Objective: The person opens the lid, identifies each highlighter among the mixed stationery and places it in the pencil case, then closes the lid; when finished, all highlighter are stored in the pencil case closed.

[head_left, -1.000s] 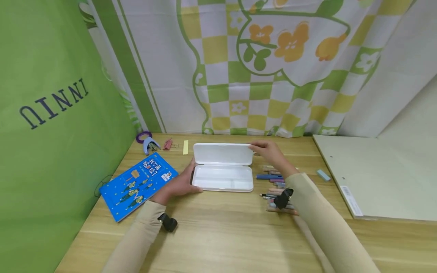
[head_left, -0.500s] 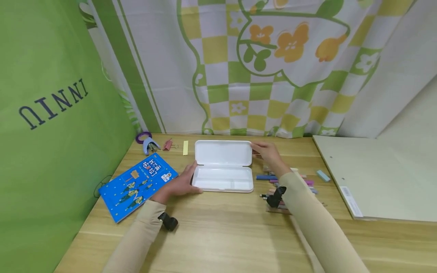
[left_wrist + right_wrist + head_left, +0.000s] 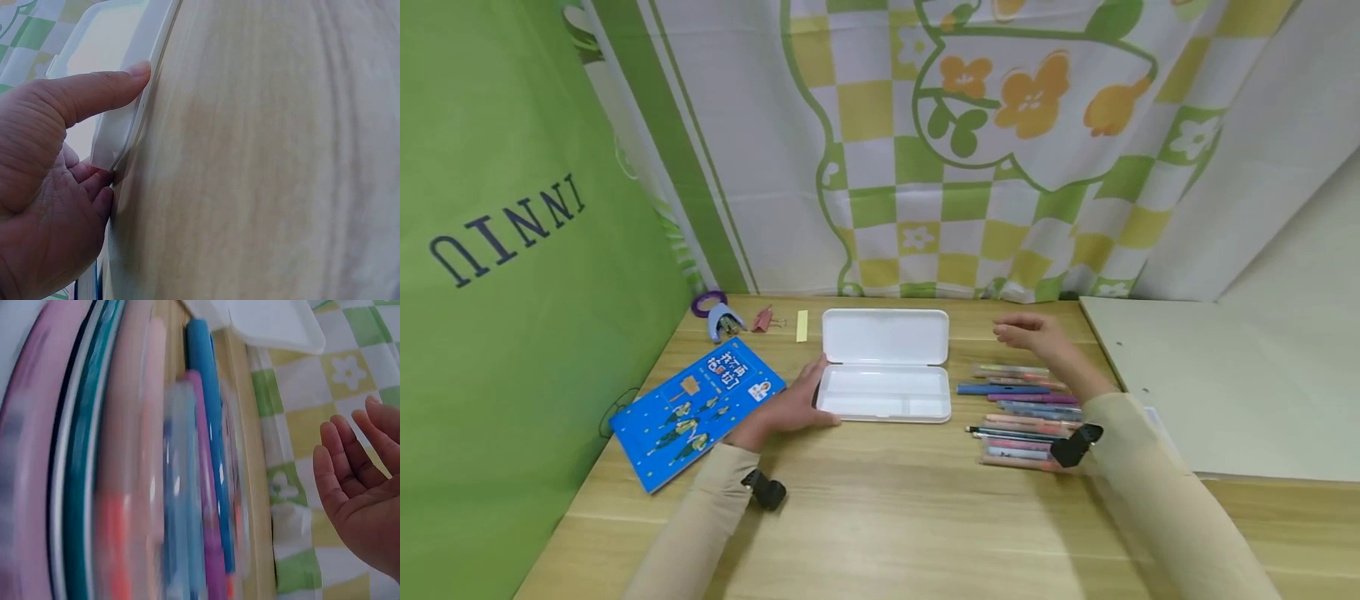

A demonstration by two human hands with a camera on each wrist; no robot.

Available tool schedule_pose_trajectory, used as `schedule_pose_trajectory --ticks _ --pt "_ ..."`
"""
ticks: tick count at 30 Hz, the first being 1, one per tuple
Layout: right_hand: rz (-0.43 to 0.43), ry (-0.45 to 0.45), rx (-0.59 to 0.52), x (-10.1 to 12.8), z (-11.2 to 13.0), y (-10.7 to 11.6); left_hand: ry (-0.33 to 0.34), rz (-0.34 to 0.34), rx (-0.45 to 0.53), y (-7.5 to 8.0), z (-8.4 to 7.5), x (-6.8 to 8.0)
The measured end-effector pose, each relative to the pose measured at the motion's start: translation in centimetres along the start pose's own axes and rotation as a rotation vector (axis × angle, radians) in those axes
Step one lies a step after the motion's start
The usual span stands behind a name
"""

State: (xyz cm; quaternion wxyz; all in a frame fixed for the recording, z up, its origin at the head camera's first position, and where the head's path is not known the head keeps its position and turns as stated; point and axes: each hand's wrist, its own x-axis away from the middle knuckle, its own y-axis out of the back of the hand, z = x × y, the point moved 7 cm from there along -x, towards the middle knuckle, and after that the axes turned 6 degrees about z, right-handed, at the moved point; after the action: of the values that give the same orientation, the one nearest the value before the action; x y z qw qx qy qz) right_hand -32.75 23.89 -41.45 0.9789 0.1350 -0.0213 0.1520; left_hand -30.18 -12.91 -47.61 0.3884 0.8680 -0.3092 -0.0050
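A white pencil case (image 3: 861, 381) stands on the table with its lid (image 3: 886, 336) raised; its compartments look bare. My left hand (image 3: 786, 406) holds the case by its left end. In the left wrist view the thumb (image 3: 106, 94) lies along the rim, with the other fingers curled at the corner. My right hand (image 3: 1037, 337) is in the air to the right of the lid, fingers loosely bent and holding nothing. Below it lie several pens in a row, among them a blue pen (image 3: 1000, 389) and a purple pen (image 3: 1030, 399).
A blue book (image 3: 700, 412) lies left of the case. Behind it are a pale blue stapler-like item (image 3: 722, 321), a purple ring (image 3: 707, 303), a pink binder clip (image 3: 764, 319) and a yellow strip (image 3: 802, 326). A pale board (image 3: 1217, 383) covers the right side.
The lid tilted further back, then my right hand let go of it and moved right, above the pens. My left hand stays on the case.
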Motion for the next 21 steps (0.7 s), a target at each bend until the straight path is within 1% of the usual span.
schedule_pose_trajectory --ticks 4,7,11,14,17,21 --pt "0.031 -0.081 0.051 1.3 -1.2 1.1 -0.007 -0.003 -0.009 0.1 0.2 0.1" --pt "0.044 -0.136 -0.008 1.7 -2.6 1.6 -0.015 -0.005 -0.012 0.0 0.4 -0.1" --pt "0.054 -0.194 -0.128 1.5 -4.5 1.9 -0.020 -0.004 -0.004 0.0 0.6 -0.2" --pt "0.067 -0.234 -0.116 1.1 -5.7 2.1 -0.017 -0.004 -0.002 0.0 0.5 -0.2" --pt "0.086 -0.247 0.003 0.8 -6.3 2.2 -0.014 -0.004 -0.004 0.0 0.3 -0.2" --pt "0.118 -0.214 0.188 0.3 -6.0 1.9 -0.002 -0.004 0.003 0.0 0.2 0.0"
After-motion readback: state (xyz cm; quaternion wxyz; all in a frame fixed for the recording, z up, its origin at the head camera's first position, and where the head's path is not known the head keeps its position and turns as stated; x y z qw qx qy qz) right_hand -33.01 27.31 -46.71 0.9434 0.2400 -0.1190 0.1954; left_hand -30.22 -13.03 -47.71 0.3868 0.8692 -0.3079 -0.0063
